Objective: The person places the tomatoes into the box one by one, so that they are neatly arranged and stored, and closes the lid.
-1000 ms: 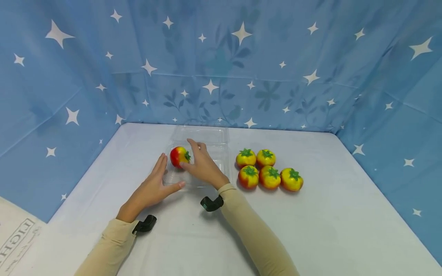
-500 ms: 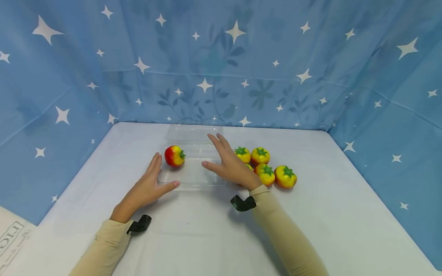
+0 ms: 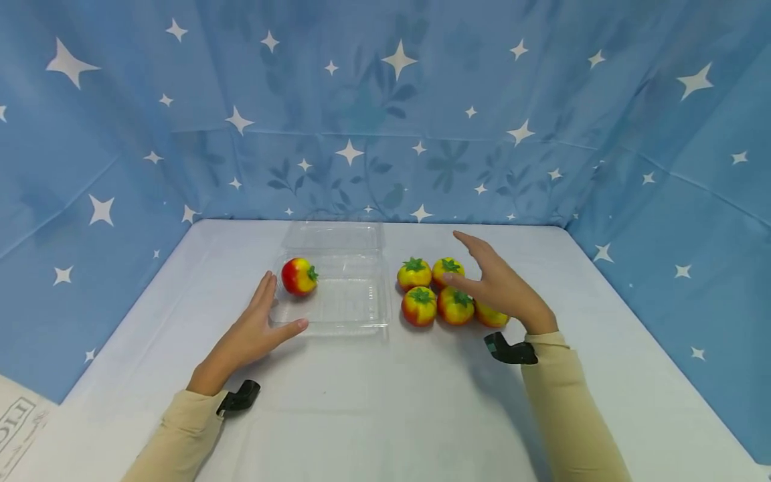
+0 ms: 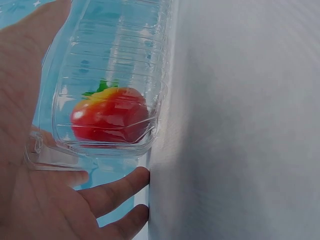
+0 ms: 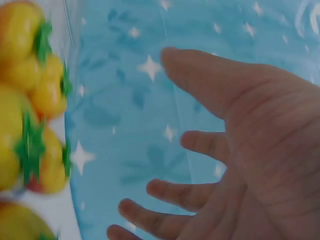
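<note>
A clear plastic clamshell box (image 3: 352, 326) lies with its lid (image 3: 334, 235) folded back on the white table. In its left end sits one red-and-yellow tomato-like fruit (image 3: 297, 276) with a green leafy top, tipped on its side. My left hand (image 3: 243, 341) is at the box's left end, fingers straight and thumb spread along the front; the left wrist view shows the fruit (image 4: 111, 116) through the clear wall. Fingers spread and holding nothing, my right hand (image 3: 506, 291) hovers over several similar fruits (image 3: 418, 306) right of the box. It partly hides the rightmost fruit (image 3: 490, 316).
Blue curtains (image 3: 361, 114) with white stars stand behind the table and along both sides. White tabletop (image 3: 361, 408) lies in front of the box and right of the fruits. A pale printed sheet or board (image 3: 21, 428) shows at the lower left.
My right hand has let go of the fruit in the box and moved right, over the grouped fruits. The left hand stays at the box's left end. The head view shifts slightly.
</note>
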`<action>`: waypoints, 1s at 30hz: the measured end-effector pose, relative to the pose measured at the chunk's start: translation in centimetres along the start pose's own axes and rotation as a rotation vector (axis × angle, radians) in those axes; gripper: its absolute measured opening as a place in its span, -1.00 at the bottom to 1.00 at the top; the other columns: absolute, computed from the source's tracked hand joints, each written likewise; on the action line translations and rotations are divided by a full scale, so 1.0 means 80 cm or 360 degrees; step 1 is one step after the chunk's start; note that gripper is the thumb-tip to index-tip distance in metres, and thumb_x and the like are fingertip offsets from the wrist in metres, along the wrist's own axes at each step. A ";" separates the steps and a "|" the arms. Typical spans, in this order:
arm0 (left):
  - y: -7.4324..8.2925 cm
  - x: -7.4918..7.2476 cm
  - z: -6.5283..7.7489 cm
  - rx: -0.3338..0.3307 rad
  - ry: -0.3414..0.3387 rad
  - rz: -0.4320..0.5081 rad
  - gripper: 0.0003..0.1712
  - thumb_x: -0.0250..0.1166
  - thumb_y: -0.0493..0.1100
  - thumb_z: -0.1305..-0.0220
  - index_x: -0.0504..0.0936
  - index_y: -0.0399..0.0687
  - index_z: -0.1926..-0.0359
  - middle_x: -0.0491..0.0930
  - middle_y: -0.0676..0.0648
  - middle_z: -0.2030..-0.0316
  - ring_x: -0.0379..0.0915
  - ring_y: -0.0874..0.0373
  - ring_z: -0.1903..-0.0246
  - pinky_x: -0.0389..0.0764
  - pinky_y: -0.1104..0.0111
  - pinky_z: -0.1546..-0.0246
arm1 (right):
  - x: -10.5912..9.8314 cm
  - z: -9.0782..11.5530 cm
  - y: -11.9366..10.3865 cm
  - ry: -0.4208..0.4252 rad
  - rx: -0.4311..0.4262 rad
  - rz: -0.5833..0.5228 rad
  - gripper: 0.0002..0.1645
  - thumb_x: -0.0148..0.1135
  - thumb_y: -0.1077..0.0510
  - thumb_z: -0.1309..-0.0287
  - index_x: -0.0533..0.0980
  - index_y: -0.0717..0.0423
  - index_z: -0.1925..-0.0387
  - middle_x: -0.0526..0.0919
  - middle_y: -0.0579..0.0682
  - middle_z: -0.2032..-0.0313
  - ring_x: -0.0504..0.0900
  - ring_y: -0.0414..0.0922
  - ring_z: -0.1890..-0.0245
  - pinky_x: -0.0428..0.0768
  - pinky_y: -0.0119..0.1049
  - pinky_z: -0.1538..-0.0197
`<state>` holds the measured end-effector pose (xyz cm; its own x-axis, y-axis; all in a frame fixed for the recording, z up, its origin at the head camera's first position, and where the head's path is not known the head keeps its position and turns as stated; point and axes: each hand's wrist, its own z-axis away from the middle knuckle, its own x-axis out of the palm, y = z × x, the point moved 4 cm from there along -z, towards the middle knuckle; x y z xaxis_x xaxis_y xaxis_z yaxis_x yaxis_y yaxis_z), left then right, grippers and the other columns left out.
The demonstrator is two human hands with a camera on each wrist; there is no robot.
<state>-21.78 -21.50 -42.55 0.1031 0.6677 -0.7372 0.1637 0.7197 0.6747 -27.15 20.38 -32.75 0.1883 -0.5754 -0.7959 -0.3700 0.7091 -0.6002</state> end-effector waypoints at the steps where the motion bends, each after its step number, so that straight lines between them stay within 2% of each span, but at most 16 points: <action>1: -0.001 0.000 0.001 -0.0003 0.0001 -0.0001 0.42 0.37 0.40 -0.37 -0.31 -0.30 -0.71 -0.41 -0.26 -0.71 -0.26 -0.31 -0.65 -0.03 -0.36 -0.51 | -0.007 0.003 0.010 -0.0005 0.0035 -0.0002 0.09 0.32 -0.19 -0.48 -0.03 0.01 -0.74 0.00 0.23 -0.67 0.11 0.33 -0.59 0.22 0.43 -0.47; 7: -0.003 -0.001 0.003 -0.0016 0.0007 -0.0006 0.42 0.37 0.40 -0.36 -0.32 -0.28 -0.71 -0.43 -0.24 -0.71 -0.32 -0.30 -0.66 -0.04 -0.37 -0.50 | -0.027 0.013 0.059 -0.0106 0.0200 -0.0025 0.11 0.27 -0.26 -0.50 -0.05 0.12 -0.73 0.02 0.36 -0.64 0.25 0.44 -0.50 0.36 0.45 -0.38; 12: -0.003 0.000 0.002 -0.0003 0.0012 -0.0013 0.42 0.38 0.40 -0.36 -0.30 -0.28 -0.71 -0.41 -0.26 -0.71 -0.32 -0.30 -0.66 -0.03 -0.37 -0.50 | -0.026 0.021 0.087 -0.0259 0.0371 -0.0003 0.16 0.30 -0.33 -0.43 -0.01 0.14 -0.71 0.10 0.45 -0.59 0.28 0.46 -0.47 0.37 0.49 -0.35; 16: -0.002 0.002 0.001 0.0004 0.0010 -0.0006 0.41 0.38 0.39 -0.36 -0.30 -0.28 -0.71 -0.41 -0.26 -0.71 -0.32 -0.30 -0.66 -0.04 -0.38 -0.50 | -0.022 0.027 0.101 -0.0387 0.0444 -0.0031 0.12 0.33 -0.26 -0.42 0.03 0.15 -0.70 0.12 0.53 -0.54 0.30 0.48 -0.43 0.36 0.50 -0.34; 20: -0.004 0.003 0.000 0.0004 0.0008 0.0002 0.41 0.37 0.39 -0.37 -0.31 -0.26 -0.72 -0.42 -0.25 -0.71 -0.33 -0.30 -0.66 -0.05 -0.37 -0.50 | -0.017 0.028 0.110 -0.0496 0.0474 -0.0110 0.05 0.37 -0.15 -0.42 0.10 0.19 -0.67 0.16 0.57 -0.50 0.45 0.40 -0.32 0.54 0.32 -0.27; 23: -0.005 0.004 -0.001 0.0007 0.0008 -0.0002 0.41 0.37 0.40 -0.36 -0.32 -0.25 -0.72 -0.41 -0.25 -0.71 -0.32 -0.29 -0.66 -0.04 -0.38 -0.50 | -0.013 0.029 0.114 -0.0534 0.0494 -0.0158 0.01 0.41 -0.13 -0.39 0.19 0.21 -0.63 0.26 0.55 -0.44 0.56 0.27 -0.18 0.69 0.13 -0.14; 27: -0.006 0.003 -0.001 0.0009 0.0008 -0.0004 0.41 0.36 0.41 -0.36 -0.32 -0.24 -0.72 -0.41 -0.24 -0.71 -0.31 -0.29 -0.66 -0.04 -0.37 -0.50 | -0.010 0.028 0.115 -0.0551 0.0491 -0.0207 -0.07 0.42 -0.10 -0.38 0.28 0.22 -0.58 0.37 0.49 -0.34 0.59 0.18 -0.09 0.75 0.02 -0.01; 30: -0.006 0.002 -0.001 0.0001 0.0010 -0.0009 0.41 0.36 0.41 -0.36 -0.31 -0.25 -0.72 -0.42 -0.23 -0.72 -0.30 -0.29 -0.66 -0.04 -0.36 -0.50 | -0.009 0.027 0.117 -0.0548 0.0457 -0.0253 -0.14 0.41 -0.03 -0.40 0.32 0.19 -0.57 0.36 0.46 -0.34 0.57 0.18 -0.10 0.78 -0.01 0.02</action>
<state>-21.89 -21.71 -42.94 0.0963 0.6649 -0.7407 0.1651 0.7232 0.6706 -28.78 28.30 -37.94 0.5309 -0.5516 -0.6433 -0.0547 0.7352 -0.6756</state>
